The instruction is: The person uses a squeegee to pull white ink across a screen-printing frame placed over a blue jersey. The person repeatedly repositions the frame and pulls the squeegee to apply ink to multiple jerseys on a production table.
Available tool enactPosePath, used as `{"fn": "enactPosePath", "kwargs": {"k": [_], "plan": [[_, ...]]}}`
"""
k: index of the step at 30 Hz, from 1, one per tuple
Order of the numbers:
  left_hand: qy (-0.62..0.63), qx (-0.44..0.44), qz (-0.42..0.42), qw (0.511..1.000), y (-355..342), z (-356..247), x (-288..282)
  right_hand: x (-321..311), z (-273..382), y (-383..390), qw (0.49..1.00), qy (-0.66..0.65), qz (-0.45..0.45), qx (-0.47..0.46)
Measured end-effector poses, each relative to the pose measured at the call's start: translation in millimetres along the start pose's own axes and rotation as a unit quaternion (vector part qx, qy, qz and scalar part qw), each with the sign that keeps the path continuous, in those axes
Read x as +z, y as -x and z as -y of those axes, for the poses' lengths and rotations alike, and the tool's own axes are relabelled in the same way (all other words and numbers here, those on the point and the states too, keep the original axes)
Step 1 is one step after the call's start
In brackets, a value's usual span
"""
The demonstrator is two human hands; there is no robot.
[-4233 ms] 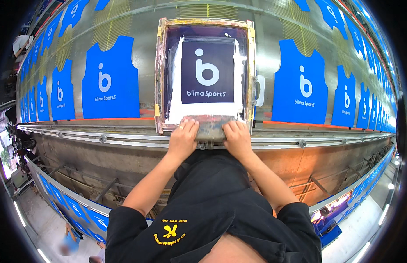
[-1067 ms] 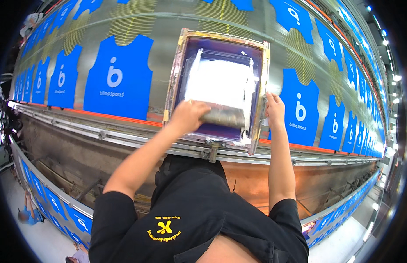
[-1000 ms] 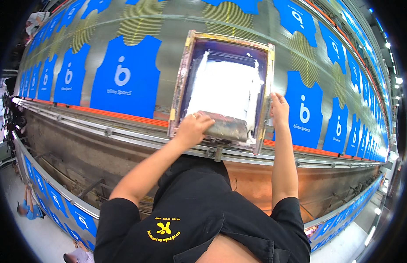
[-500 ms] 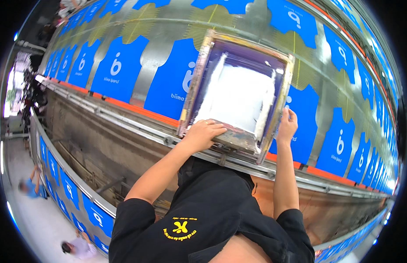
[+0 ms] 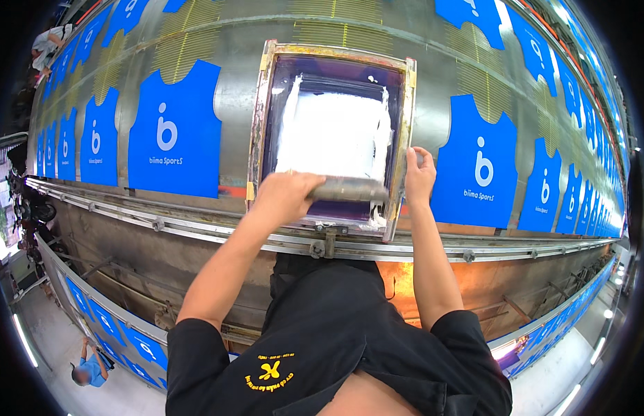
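My left hand is closed on the left part of a metal squeegee, which lies across the lower inside of a screen-printing frame. A sheet of white ink covers the middle of the screen above the blade, with streaks along both sides. My right hand grips the frame's right side, fingers curled at its outer edge. Blue vest panels with white prints lie either side of the frame, one on the left, another on the right.
The long metal table carries rows of similar panels. A metal rail runs along its near edge, above my body. A lower second row of panels stands behind me. Co-workers are at far top left and bottom left.
Earlier both hands held the squeegee at the bottom and the dark print area showed; since then white has covered it and my right hand moved to the frame. The squeegee now sits slightly higher.
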State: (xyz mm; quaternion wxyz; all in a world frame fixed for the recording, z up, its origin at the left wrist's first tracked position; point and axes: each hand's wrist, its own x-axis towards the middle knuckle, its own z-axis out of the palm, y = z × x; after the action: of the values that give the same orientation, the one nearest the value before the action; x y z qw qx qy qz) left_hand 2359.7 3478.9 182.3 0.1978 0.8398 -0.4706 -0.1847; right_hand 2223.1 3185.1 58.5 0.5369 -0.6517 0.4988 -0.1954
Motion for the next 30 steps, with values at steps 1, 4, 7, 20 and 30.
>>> {"fn": "enactPosePath", "kwargs": {"k": [1,4,7,20,30], "plan": [[-0.004,-0.011,-0.002,1.0,-19.3,5.0,-9.1,0.9,-1.9,-0.8,0.999,0.01,0.0,-0.051],[-0.052,-0.046,0.064,0.996,-91.5,28.4,-41.7,0.7,-3.7,-1.2,0.994,0.054,-0.028,-0.088],[-0.065,-0.007,0.093,0.994,-161.6,60.0,-65.4,-1.0,-4.5,0.0,0.997,0.071,-0.012,-0.018],[-0.167,-0.025,0.077,0.983,-239.4,96.9,-68.2,81.5,153.0,-95.3,0.798,0.29,0.112,-0.516],[-0.155,-0.029,0.066,0.985,-137.1,69.3,-19.0,69.2,96.9,-9.0,0.799,0.363,0.148,-0.457]]}}
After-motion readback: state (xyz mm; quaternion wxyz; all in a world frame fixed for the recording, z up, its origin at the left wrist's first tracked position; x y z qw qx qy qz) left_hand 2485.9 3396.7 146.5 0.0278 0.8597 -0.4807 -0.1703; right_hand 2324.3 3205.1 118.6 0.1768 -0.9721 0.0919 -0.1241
